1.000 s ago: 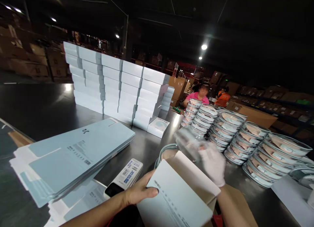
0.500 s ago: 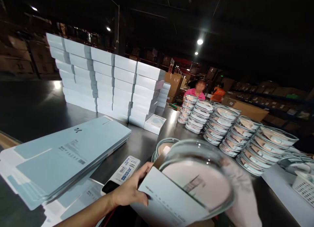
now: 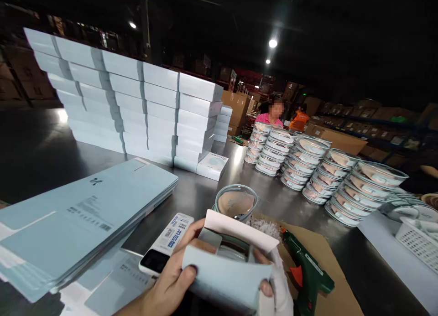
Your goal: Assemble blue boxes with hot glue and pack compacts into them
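One dish (image 3: 233, 252) is now sitting inside one box (image 3: 222, 277), no longer tilting over its rim. Left hand (image 3: 171, 270) is gripping the left side, gloved right hand (image 3: 278, 284) the right; between them the box's mouth is facing up, its long axis running left to right. One glue gun (image 3: 305, 260) is lying right, five front dish stacks (image 3: 304, 165) standing beyond.

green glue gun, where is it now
In the head view, the green glue gun lies at lower right on a brown cardboard sheet, just right of the right hand gripping the open light-blue box.
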The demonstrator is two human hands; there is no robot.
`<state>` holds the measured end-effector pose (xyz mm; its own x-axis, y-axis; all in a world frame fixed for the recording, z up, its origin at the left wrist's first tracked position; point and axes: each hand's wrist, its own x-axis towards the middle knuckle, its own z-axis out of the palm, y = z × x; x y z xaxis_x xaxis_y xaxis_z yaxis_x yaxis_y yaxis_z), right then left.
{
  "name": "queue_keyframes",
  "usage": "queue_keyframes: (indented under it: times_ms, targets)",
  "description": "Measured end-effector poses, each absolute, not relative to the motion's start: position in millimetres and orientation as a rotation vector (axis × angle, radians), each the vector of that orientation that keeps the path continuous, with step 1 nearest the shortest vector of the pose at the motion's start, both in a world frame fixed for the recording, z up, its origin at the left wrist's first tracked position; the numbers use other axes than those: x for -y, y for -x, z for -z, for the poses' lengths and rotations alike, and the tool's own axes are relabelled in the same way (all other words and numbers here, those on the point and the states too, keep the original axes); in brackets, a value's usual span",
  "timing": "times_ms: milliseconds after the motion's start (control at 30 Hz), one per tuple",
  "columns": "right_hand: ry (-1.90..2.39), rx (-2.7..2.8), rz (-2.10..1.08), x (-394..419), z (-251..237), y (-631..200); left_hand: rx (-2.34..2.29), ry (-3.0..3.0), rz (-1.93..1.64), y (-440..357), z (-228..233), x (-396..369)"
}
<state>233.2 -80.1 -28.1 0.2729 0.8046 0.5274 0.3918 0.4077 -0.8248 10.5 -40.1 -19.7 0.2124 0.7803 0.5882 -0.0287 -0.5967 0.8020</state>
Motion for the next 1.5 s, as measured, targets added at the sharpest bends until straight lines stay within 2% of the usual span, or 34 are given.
queue_keyframes:
  times_ms: [67, 133, 267, 400, 500, 567, 633, 733, 833, 1033, 1200, 1300, 1400, 1433, 1500]
  targets:
    - [1.201, 1.109, -0.319, 80, 23, -214, -0.812, -1.697, -1.565, -16, 20, 45]
    - [1.145, 1.064, -0.385, 73, 19, -208, -0.868, -1.592, -1.624, -19, 18, 48]
    - [1.160, 1.173, -0.463, 63, 12, -247, -0.916, -1.526, -1.367, -14, 6, 44]
    - [1.488, 1.158, -0.149, 81, -1, -335, -0.917, -1.460, -1.500, -12, -3, 38]
    - [1.870, 1.104, 0.104, 105, -5, -393, -0.933, -1.378, -1.433, -14, -4, 37]
    - [1.970, 1.100, 0.211, 121, -1, -409, -0.942, -1.400, -1.398, -13, 0, 37]
    - [1.834, 1.183, 0.073, 133, 3, -403, -0.920, -1.529, -1.394, -8, 10, 36]
    - [1.456, 1.449, -0.316, 137, 2, -358, -0.889, -1.787, -1.394, 1, 31, 37]
    - [1.214, 1.597, -0.411, 122, -10, -299, -0.863, -1.903, -1.398, 6, 43, 42]
    - [1.177, 1.508, -0.489, 103, -16, -237, -0.834, -1.828, -1.387, -9, 16, 58]
    - [1.292, 1.077, -0.598, 111, -5, -193, -1.002, -1.433, -1.560, -30, 8, 71]
    - [1.283, 0.984, -0.554, 107, -7, -187, -1.047, -1.315, -1.575, -32, 7, 73]
    - [1.348, 1.155, -0.359, 100, -13, -236, -1.157, -1.519, -1.342, -19, 3, 63]
    - [1.440, 1.218, -0.245, 99, -14, -262, -1.163, -1.600, -1.265, -12, 2, 57]
    - [1.921, 1.193, -0.022, 98, -15, -316, -1.101, -1.744, -1.159, 1, 2, 44]
